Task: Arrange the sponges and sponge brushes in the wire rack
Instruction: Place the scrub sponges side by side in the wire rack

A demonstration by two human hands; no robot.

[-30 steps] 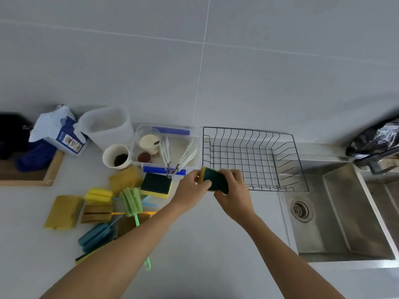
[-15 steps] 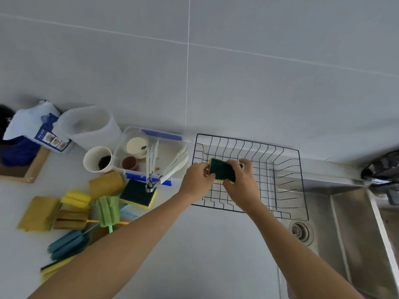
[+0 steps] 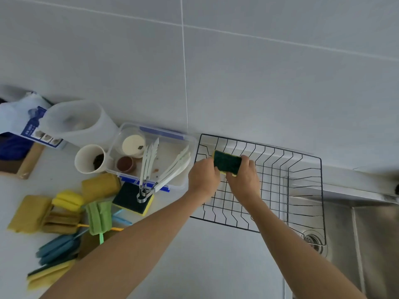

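A green-and-yellow scouring sponge (image 3: 227,162) is held upright inside the far left part of the black wire rack (image 3: 302,175). My left hand (image 3: 204,176) grips its left end and my right hand (image 3: 245,180) its right end. On the counter to the left lie a second green-and-yellow sponge (image 3: 131,198), several yellow sponges (image 3: 30,212), a green sponge brush (image 3: 98,216), a yellow sponge brush (image 3: 68,199) and a blue sponge brush (image 3: 56,249).
A clear plastic box (image 3: 185,180) with white tongs (image 3: 172,171) and small cups stands left of the rack. A white cup (image 3: 86,157), a white jug (image 3: 86,119) and a bag (image 3: 26,117) sit behind. The steel sink (image 3: 367,234) lies right, partly under the rack.
Both hands have carried the green-and-yellow sponge from over the counter edge into the rack's far left part. The view has shifted left and closer.
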